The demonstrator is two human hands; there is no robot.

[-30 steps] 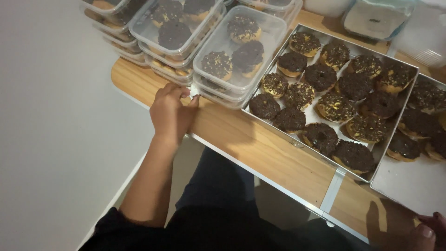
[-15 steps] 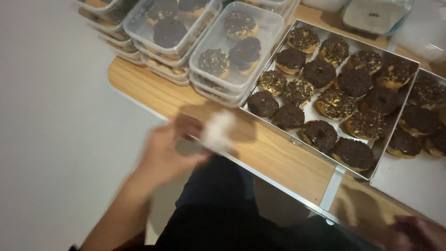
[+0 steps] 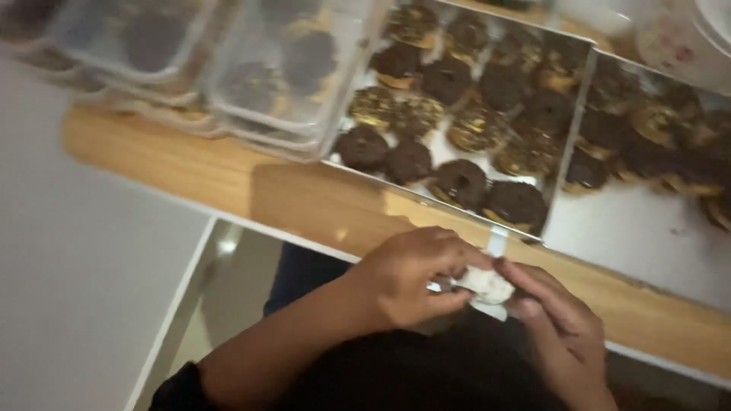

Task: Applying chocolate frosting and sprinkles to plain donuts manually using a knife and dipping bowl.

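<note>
— So, where are the hands?

— Both meet low in the view, just in front of the wooden counter edge [image 3: 228, 179]. The left hand [image 3: 411, 278] comes in from the lower left, the right hand [image 3: 560, 335] from the lower right, and between them sits a small white crumpled wad [image 3: 485, 284], paper or a wipe; I cannot tell which.

— How are the fingers set?

— The left hand's fingers are curled together, with the thumb and fingertips pinching the near side of the white wad. The right hand's fingers are drawn close and press on its far side. So both hands are closed on it, touching each other at the tips.

— And the wad itself?

— It is off the counter, held in the air just below the counter's front edge, near the corner of the closest tray.

— What lies on the counter?

— A metal tray [image 3: 567, 38] of dark chocolate-topped doughnuts [image 3: 458, 181], some with lighter crumbs on top. A second tray [image 3: 632, 243] is just beside it on the right, its near part bare and white. To the left are clear plastic boxes [image 3: 251, 76] with similar doughnuts inside, blurred.
</note>
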